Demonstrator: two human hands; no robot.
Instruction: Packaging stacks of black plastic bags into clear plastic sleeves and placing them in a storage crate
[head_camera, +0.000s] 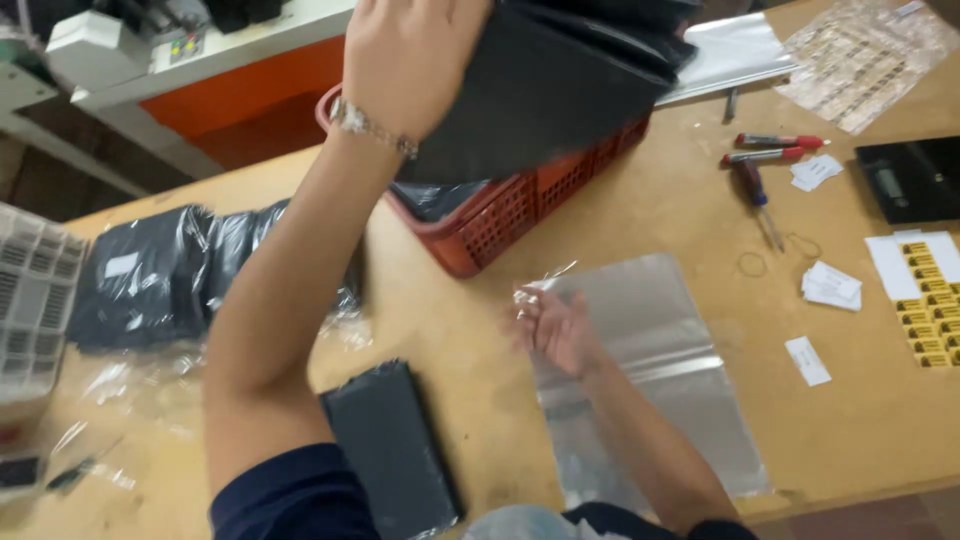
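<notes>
Bench: wooden bench (640, 215), pale and worn, crowded with packing bits; an orange counter with grey machines stands behind it.

Left hand: my left hand (405, 60) is raised high over the red basket (520, 215), wrist with a metal bracelet toward the camera. Its fingers are closed on the edge of a folded black garment (545, 90), thumb side under, lifting it out so it hangs free above the basket rim.

Right hand: my right hand (555, 325) hovers low, palm up, fingers loosely spread and slightly blurred, touching the top edge of a clear plastic bag (650, 360). It holds nothing firmly; I judge it is at the bag's mouth to keep it ready.

Clear plastic bag: lies flat on the bench before me, mouth toward the basket, so the garment has a short way to come.

Finished pieces: one black bagged packet (390, 450) lies by my left elbow; a heap of bagged dark garments (170, 275) sits further left, out of the working space.

Right side: red-capped markers (775, 148), a screwdriver (757, 200), white paper tags (830, 285), a yellow label sheet (930, 300), and a black scale (915, 178), all well apart from my hands.
</notes>
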